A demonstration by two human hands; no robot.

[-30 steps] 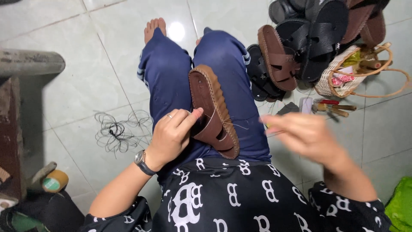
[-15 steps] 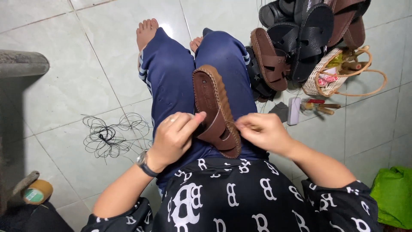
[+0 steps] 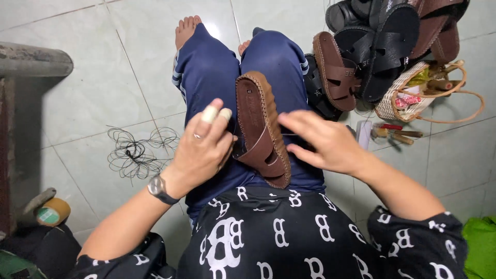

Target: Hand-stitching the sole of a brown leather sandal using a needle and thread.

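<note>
1. Tiled floor (image 3: 77,111): pale glazed tiles carry everything in view. The person sits on it with legs stretched forward in blue trousers (image 3: 206,67).
2. Pile of sandals (image 3: 382,46): black and brown pairs stacked at the upper right, well apart from both hands.
3. Brown leather sandal (image 3: 261,129): lies lengthwise on the lap between the thighs, footbed turned toward the left hand, stitched edge running along the sole. Judged light, with a stiff sole and a soft, pliable strap. The firm sole edges look the surest place to take hold; the strap would likely flex and shift under grip.
4. Woven basket (image 3: 408,98): stands beside the pile and holds small items too small to tell apart. A few slim tools lie on the floor just beside it.
5. Left hand (image 3: 204,147): rests against the sandal's strap side, fingers loosely apart, two fingertips wrapped in pale tape. It touches the sandal but is not closed around it. A wristwatch (image 3: 157,188) sits on the wrist.
6. Right hand (image 3: 323,142): spread open just beside the sandal's stitched edge, fingers apart and holding nothing; contact with the sandal cannot be confirmed.
7. Tangle of black thread (image 3: 134,152): loose coil on the floor, left of the lap.
8. Tape roll (image 3: 51,212): on the floor at the lower left.
</note>
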